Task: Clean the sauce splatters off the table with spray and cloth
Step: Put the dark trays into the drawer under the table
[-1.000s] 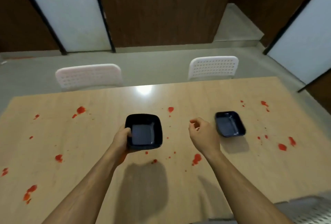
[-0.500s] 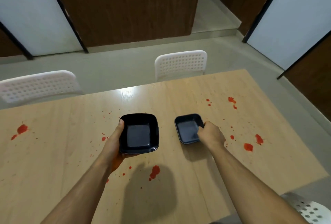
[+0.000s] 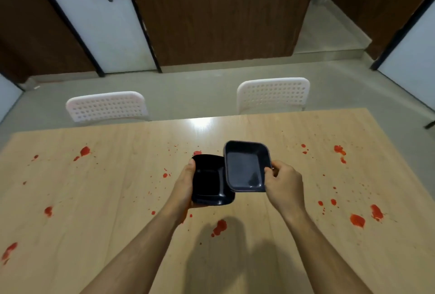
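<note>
Sauce splatters point(image 3: 48, 211) dot the wooden desk point(image 3: 98, 199) from its left edge across to its right, the biggest red blots sitting near the left rim, near the centre front just ahead of my forearms, and out by the right edge. Between the blots the wood shows in wide bare stretches, widest on the left half.

My left hand point(image 3: 186, 185) holds the black dish point(image 3: 207, 183) above the middle of the desk, thumb over its left rim and fingers curled beneath it, so that grip is closed round the dish. Just to its right, my right hand point(image 3: 283, 184) pinches the right rim of the dark blue dish point(image 3: 244, 168), thumb on top, fingers behind. This dish is tilted, its left edge overlapping the right rim of the black dish; whether the two touch I cannot tell. Both are lifted clear of the wood, their shadow falling on the near part of the desk.

Beyond the far edge stand two white perforated chairs point(image 3: 107, 106), one left and one right, with open grey floor point(image 3: 200, 91) behind them.
</note>
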